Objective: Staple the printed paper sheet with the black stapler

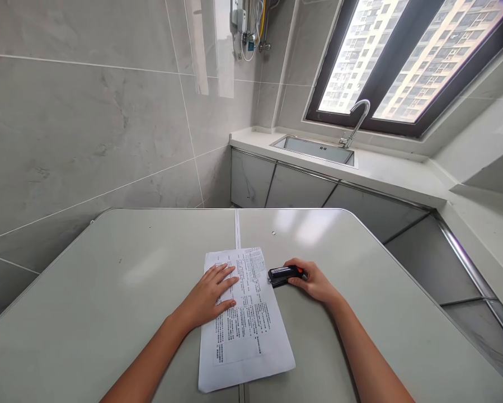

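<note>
Printed sheets of paper (251, 347) lie in a stack across the table's centre seam. My left hand (211, 295) rests flat on their left part, fingers spread. Just off the right edge of the papers, my right hand (312, 281) grips a black stapler (281, 274) with an orange-red mark near its rear. The stapler's front end points left and meets or nearly meets the paper edge; whether the sheets are between its jaws I cannot tell.
The pale folding table (150, 302) has a metal rim. A tiny light-coloured bit (273, 233) lies beyond the papers. Behind are a counter (394, 168) with a sink (314, 150) and tap (358, 120), a window, and a tiled wall (87, 123) at the left.
</note>
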